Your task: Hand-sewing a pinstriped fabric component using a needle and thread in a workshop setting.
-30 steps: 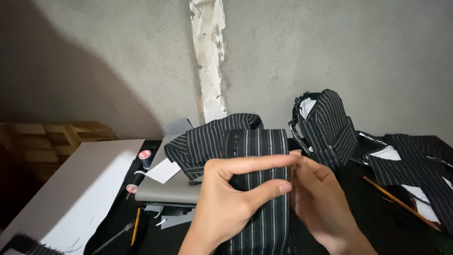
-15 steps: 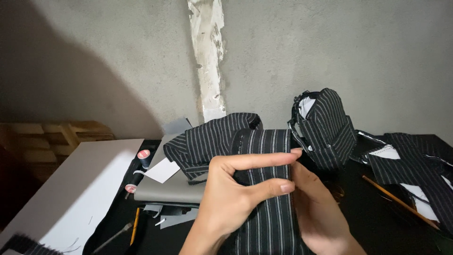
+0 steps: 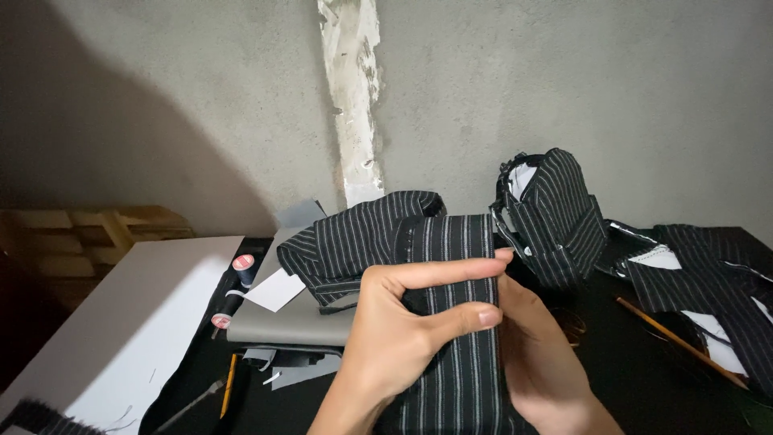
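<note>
A long strip of black cloth with thin white stripes [image 3: 451, 242] stands upright in front of me, held between both hands. My left hand [image 3: 403, 322] wraps around its front, thumb and forefinger stretched across to the right edge. My right hand [image 3: 539, 354] is behind and to the right of the strip, fingers pressed against its back edge, partly hidden by the cloth.
More striped cloth lies folded on a grey board [image 3: 290, 322], and a bundled striped piece [image 3: 555, 217] sits at the right. A white box [image 3: 121, 330], two thread spools [image 3: 241, 266], a white paper slip [image 3: 275, 290] and a pencil [image 3: 676, 342] lie on the black table. A grey wall stands behind.
The hands and strip have hardly shifted; the left forefinger has slid slightly further right across the strip.
</note>
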